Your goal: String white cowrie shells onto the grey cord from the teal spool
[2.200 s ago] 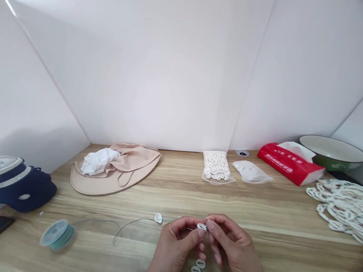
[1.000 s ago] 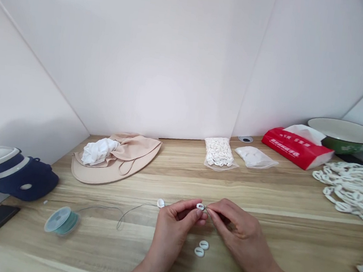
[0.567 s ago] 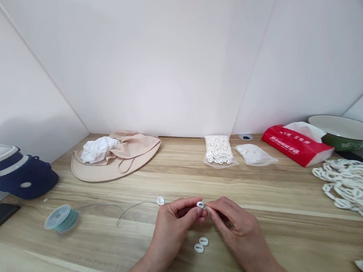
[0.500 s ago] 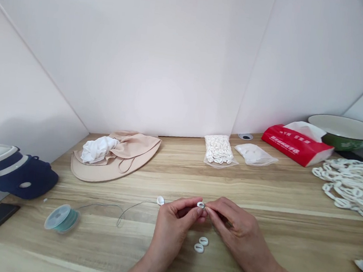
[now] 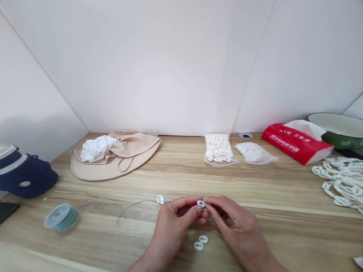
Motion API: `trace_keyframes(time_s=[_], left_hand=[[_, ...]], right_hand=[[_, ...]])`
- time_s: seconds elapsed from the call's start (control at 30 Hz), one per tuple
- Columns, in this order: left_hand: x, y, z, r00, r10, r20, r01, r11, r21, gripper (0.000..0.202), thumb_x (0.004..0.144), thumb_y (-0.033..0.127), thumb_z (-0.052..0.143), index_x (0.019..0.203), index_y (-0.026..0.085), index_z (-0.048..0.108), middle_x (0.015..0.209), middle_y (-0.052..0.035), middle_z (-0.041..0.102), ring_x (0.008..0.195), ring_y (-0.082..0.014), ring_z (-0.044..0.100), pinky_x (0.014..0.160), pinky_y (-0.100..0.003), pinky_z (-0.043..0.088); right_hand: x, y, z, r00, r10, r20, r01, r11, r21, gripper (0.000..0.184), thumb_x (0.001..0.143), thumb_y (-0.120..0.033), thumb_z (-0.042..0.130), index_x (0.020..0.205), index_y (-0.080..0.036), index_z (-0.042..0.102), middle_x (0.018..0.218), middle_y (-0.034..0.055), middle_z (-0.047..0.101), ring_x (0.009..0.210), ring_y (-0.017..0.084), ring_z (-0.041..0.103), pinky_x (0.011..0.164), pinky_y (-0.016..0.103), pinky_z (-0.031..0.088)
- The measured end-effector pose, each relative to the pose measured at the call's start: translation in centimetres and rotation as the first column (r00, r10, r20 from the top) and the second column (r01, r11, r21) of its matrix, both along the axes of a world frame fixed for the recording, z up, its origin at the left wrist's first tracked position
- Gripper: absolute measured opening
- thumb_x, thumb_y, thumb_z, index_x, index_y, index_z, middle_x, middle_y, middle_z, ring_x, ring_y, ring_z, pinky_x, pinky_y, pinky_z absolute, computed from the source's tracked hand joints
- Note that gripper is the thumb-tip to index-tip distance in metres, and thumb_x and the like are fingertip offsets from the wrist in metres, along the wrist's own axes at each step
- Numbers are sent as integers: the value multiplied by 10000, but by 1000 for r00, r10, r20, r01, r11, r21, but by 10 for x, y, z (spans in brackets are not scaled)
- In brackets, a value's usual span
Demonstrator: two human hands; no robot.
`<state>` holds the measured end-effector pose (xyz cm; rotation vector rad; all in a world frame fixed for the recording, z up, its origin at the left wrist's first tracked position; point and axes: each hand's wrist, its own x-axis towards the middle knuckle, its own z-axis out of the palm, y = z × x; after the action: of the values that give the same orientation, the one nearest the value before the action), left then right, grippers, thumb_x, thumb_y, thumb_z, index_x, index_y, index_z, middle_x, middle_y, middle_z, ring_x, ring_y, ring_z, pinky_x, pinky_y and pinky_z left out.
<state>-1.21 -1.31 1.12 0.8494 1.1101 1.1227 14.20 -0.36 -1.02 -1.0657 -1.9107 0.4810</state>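
My left hand (image 5: 175, 223) pinches a small white shell bead (image 5: 201, 203) between thumb and forefinger. My right hand (image 5: 234, 228) meets it fingertip to fingertip and pinches a thin grey thread (image 5: 212, 225) at the bead. The thread runs left across the table past another white shell (image 5: 160, 199) to a teal spool (image 5: 60, 217). Two loose white shell beads (image 5: 201, 242) lie on the wood just below my fingers.
A wooden table (image 5: 260, 194) holds a beige hat with white cloth (image 5: 116, 156), two clear bags of white shells (image 5: 220, 149), a red tissue pack (image 5: 295, 143), a green bowl (image 5: 344, 129), a pile of white chain (image 5: 354, 186) and a navy lidded container (image 5: 11, 172).
My hands have stayed together over the bead. A loop of thread now shows below my right fingers. The camera has tipped slightly, so the table appears lower than 2.2 s ago.
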Motion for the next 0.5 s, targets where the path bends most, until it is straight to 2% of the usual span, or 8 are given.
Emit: trace_keyframes(time_s=[0.13, 0.5], left_hand=[[0, 0, -2, 1000, 23, 10, -23, 1000, -13, 302, 671, 267, 777, 918, 99, 734, 771, -83, 759, 704, -181, 694, 714, -287, 570], [1, -1, -1, 1000, 22, 9, -22, 1000, -4, 290, 666, 253, 781, 906, 95, 738, 793, -87, 761, 711, -184, 695, 720, -294, 569]], right_hand=[[0, -1, 2, 1000, 2, 12, -2, 1000, -5, 116, 884, -136, 528, 881, -215, 613, 777, 13, 660, 701, 149, 632, 642, 249, 480], [1, -3, -1, 999, 45, 30, -45, 999, 3, 143, 900, -118, 508, 893, -210, 617, 786, 15, 629, 712, 145, 604, 646, 256, 464]])
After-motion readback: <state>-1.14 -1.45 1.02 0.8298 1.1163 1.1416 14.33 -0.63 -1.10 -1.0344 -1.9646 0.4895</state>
